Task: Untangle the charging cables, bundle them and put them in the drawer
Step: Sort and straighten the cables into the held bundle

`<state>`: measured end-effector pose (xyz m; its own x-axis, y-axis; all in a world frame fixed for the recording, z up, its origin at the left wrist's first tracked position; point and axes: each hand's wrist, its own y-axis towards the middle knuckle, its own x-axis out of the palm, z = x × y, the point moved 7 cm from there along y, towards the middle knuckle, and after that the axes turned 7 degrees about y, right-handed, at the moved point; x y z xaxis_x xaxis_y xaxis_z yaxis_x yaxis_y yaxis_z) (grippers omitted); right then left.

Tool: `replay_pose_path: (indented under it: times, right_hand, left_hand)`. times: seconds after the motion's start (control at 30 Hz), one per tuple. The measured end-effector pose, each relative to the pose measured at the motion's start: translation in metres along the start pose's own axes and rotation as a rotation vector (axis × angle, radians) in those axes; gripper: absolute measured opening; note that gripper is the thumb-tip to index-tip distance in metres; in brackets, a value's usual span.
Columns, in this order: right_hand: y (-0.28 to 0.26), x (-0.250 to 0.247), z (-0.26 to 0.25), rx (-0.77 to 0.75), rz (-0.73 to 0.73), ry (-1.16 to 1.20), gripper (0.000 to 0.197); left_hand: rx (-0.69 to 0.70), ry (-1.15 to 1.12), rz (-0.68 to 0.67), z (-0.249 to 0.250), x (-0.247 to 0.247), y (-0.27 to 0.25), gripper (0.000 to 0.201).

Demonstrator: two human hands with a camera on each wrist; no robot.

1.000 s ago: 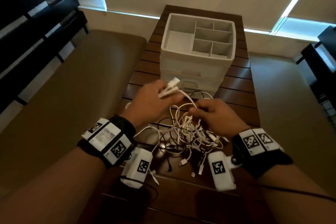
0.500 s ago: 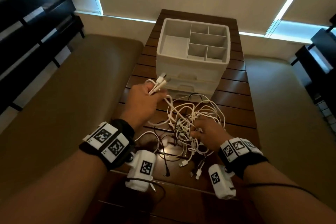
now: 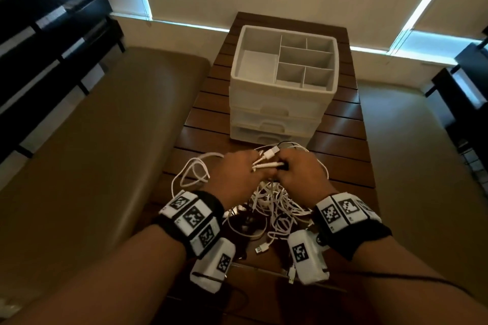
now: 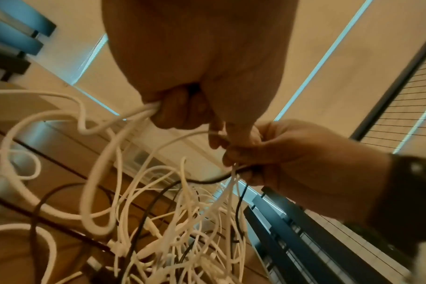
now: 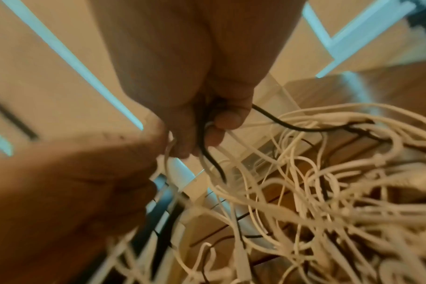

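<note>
Both your left hand (image 3: 237, 174) and right hand (image 3: 301, 171) are clenched together on cables (image 3: 274, 206); hard pulling could tighten knots

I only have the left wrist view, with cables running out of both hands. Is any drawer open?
Observer: No. In the head view all three fronts of the drawer unit look shut. Only its divided top tray is open, and it is empty.
Operator: Where are the plug ends?
Observer: Several white plugs stick out of the left hand, pointing toward the right hand.
Operator: Where does the black cable in the right hand go?
Observer: In the right wrist view the black cable leaves the curled fingers and runs into the white tangle.
</note>
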<state>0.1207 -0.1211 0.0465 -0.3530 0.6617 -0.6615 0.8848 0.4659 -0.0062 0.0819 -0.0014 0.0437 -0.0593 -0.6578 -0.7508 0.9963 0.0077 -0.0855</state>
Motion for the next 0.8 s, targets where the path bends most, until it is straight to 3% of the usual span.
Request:
replay_pose_path:
  times: [0.07, 0.13, 0.2, 0.33, 0.4, 0.43, 0.53, 0.67, 0.73, 0.8]
  right_hand:
    - [-0.006, -0.003, 0.010, 0.070, 0.029, 0.282, 0.023]
    - [-0.015, -0.005, 0.030, 0.171, 0.044, 0.388, 0.025]
    - [-0.025, -0.003, 0.045, 0.240, -0.007, 0.285, 0.022]
    - [-0.028, 0.004, 0.046, 0.193, -0.029, -0.004, 0.044]
    - [-0.020, 0.011, 0.033, 0.114, -0.066, -0.027, 0.027]
    - [-0.015, 0.014, 0.029, 0.111, -0.093, 0.024, 0.013]
    - [-0.011, 0.011, 0.031, 0.177, -0.159, 0.103, 0.015]
    - [-0.008, 0.008, 0.038, 0.179, -0.335, -0.142, 0.010]
    - [-0.001, -0.004, 0.031, 0.151, -0.219, -0.158, 0.009]
    - [0.004, -0.016, 0.019, 0.122, -0.080, -0.141, 0.016]
  left_hand:
    - [-0.047, -0.121, 0.002, -0.007, 0.000, 0.006, 0.029]
    - [-0.155, -0.355, 0.052, -0.021, -0.008, 0.008, 0.026]
    - [-0.243, -0.518, 0.051, -0.033, -0.014, 0.009, 0.028]
    - [-0.216, -0.532, -0.108, -0.028, -0.010, 0.010, 0.030]
    - [-0.205, -0.528, -0.135, -0.021, -0.010, 0.007, 0.030]
    - [-0.200, -0.509, -0.110, -0.020, -0.013, 0.007, 0.029]
    - [-0.195, -0.363, 0.091, -0.025, -0.036, 0.007, 0.024]
    - [-0.157, -0.044, 0.238, -0.027, -0.061, 0.003, 0.021]
    - [-0.111, 0.147, 0.261, -0.013, -0.068, 0.000, 0.004]
    - [-0.094, 0.207, 0.305, 0.000, -0.083, -0.002, 0.011]
